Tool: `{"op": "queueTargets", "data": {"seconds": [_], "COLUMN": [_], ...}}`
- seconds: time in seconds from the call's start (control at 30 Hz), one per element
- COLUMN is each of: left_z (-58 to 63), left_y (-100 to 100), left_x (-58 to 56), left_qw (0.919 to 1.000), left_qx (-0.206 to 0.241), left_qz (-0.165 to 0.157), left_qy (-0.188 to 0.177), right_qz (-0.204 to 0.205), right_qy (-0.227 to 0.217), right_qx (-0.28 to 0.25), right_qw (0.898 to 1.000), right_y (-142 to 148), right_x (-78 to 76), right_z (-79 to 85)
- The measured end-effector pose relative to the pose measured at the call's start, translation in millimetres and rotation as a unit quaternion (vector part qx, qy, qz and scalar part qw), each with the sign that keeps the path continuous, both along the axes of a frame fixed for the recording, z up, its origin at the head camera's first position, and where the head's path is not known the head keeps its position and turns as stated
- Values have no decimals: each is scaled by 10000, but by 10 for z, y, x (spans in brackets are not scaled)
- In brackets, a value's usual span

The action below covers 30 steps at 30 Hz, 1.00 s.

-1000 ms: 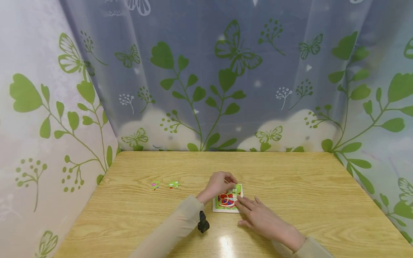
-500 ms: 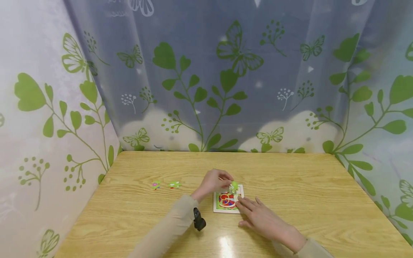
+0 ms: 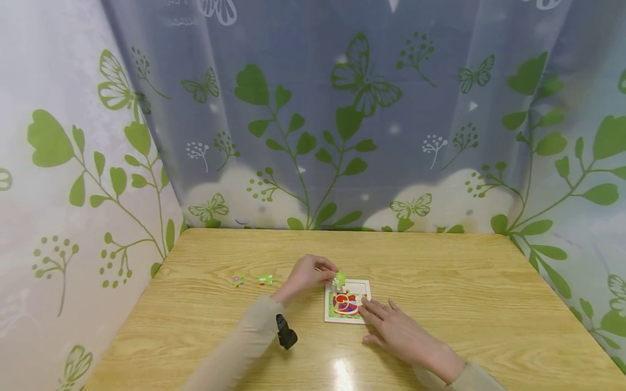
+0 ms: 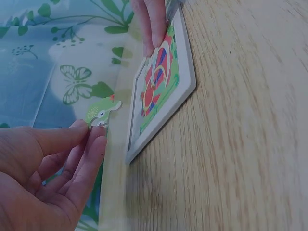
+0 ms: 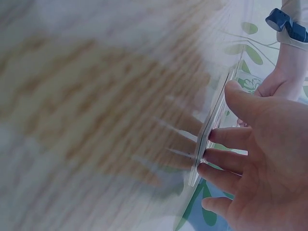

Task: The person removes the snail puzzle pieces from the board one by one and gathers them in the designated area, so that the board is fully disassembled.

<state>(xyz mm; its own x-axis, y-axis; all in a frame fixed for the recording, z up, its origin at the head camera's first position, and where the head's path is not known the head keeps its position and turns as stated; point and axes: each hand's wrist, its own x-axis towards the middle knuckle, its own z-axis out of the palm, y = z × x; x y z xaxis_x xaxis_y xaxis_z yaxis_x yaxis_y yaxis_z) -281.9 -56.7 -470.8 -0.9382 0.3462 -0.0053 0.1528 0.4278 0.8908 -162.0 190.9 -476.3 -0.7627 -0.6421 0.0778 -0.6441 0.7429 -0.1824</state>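
Observation:
My left hand [image 3: 309, 274] pinches a green puzzle piece [image 4: 103, 111] between thumb and fingertips, raised over the far left corner of the puzzle board. White marks like eyes and a bit of red show on the piece. The square puzzle board [image 3: 337, 321] has a white frame, with red, blue and green pieces fitted in its near part. Bare tray shows along its far side. My right hand [image 3: 398, 331] lies with fingers extended, fingertips resting on the board's right side. In the right wrist view, the same fingers [image 5: 224, 159] touch the board's edge.
Two loose green puzzle pieces lie to the left on the wooden table [image 3: 440, 271]: one with a pink spot [image 3: 237, 280], the other with white marks [image 3: 266, 279]. A leaf-patterned curtain [image 3: 313, 136] stands behind the table. A black device [image 3: 286, 332] sits on the left wrist.
My left hand has lifted the green piece off the far part of the board and carried it left, baring the tray there. The right hand stays in place.

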Motion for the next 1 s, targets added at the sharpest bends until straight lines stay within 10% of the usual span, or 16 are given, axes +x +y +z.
{"op": "queueTargets", "data": {"seconds": [1.0], "left_z": [9], "left_y": [-736], "left_x": [-56], "left_qw": [9948], "left_qx": [36], "left_qz": [1007], "left_qy": [-143], "right_qz": [18], "right_qy": [-15], "right_qx": [33], "right_qw": [10000], "right_y": [7], "right_x": [-2], "right_z": [-4]}}
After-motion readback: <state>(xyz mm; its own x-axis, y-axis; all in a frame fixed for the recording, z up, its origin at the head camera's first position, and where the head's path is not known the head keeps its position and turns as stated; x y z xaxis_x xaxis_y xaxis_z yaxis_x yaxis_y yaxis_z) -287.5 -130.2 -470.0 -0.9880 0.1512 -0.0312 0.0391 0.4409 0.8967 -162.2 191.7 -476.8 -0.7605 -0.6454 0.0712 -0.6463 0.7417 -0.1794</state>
